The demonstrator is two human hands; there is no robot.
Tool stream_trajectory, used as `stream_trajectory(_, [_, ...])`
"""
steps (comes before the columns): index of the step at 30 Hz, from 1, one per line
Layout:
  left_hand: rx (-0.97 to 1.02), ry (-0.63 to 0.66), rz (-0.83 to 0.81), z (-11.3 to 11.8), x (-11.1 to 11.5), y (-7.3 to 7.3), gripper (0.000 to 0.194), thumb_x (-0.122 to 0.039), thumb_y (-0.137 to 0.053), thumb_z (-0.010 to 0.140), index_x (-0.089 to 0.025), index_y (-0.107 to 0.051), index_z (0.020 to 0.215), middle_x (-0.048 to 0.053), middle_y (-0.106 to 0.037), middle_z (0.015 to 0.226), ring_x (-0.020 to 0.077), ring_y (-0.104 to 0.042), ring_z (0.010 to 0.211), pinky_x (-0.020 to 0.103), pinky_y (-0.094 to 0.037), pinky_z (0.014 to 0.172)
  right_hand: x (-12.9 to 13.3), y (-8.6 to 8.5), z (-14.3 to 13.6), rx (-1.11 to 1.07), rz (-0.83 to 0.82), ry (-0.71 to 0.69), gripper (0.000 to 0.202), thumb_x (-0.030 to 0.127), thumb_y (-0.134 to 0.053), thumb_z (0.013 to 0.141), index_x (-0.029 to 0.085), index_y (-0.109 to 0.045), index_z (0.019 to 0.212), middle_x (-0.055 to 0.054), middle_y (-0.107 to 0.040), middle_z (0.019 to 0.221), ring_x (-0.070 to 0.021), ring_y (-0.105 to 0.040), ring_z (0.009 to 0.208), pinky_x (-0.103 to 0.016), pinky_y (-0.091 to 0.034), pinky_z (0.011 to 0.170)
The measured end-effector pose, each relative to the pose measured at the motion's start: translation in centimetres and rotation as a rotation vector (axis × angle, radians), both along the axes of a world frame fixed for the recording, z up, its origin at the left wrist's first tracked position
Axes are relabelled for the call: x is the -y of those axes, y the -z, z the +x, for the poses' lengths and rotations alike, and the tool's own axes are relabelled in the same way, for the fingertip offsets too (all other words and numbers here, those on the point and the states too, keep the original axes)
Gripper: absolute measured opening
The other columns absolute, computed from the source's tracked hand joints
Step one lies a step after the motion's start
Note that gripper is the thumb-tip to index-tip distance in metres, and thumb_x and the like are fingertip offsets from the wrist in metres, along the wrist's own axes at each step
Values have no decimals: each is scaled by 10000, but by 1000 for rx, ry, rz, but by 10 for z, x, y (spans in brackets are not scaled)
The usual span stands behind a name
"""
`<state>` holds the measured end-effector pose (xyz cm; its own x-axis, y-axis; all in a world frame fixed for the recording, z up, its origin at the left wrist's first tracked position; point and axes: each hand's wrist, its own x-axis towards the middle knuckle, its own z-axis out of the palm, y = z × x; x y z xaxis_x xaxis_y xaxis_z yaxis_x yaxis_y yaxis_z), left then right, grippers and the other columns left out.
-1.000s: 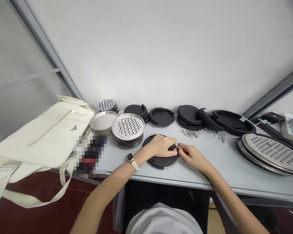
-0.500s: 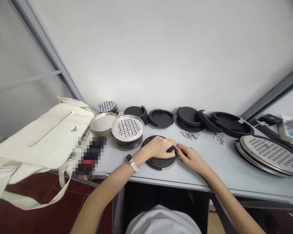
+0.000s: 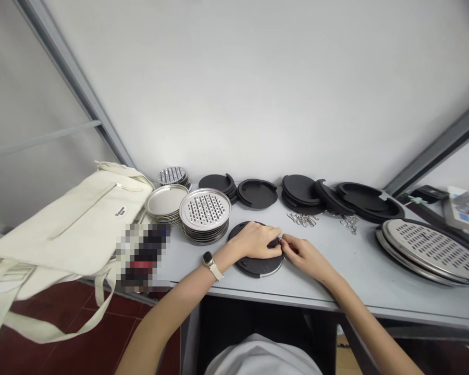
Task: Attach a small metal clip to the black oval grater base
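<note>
A round black plastic disc point(image 3: 254, 266) with a metal rim showing along its lower right lies flat near the table's front edge. My left hand point(image 3: 258, 240), a watch on its wrist, is closed over the disc's top and right side, holding it down. At the right edge of the disc, the fingertips of my right hand point(image 3: 300, 253) pinch together on what looks like a small metal wire clip point(image 3: 284, 255); most of it is hidden by the fingers. Left of the disc stands a stack of round metal grater plates point(image 3: 205, 209).
Loose wire clips point(image 3: 303, 219) lie behind my right hand. Black round holders point(image 3: 257, 194) line the wall. Plain metal discs point(image 3: 166, 200) are stacked left. Large grater plates point(image 3: 433, 247) lie at the right. A cream bag point(image 3: 74, 224) covers the table's left end.
The view has tilted slightly, so everything sits a little lower. Both hands stay at the black disc, with the right fingertips still at its right edge.
</note>
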<state>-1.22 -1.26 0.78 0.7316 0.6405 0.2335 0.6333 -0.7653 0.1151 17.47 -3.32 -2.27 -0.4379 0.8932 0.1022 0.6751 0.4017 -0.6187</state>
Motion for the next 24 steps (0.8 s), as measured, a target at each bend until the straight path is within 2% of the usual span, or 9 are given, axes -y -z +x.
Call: stream_trajectory(24, [-7,-3,-22,0,0,-2,183,-373,-494,826,-193,-512,853,22,-661,851,182,-617,734,277,-381,595,1,-1,0,13,8,4,279,342,-334,918,223,-355,667,39,-467,560,-131,-451,519,-241,-312,530])
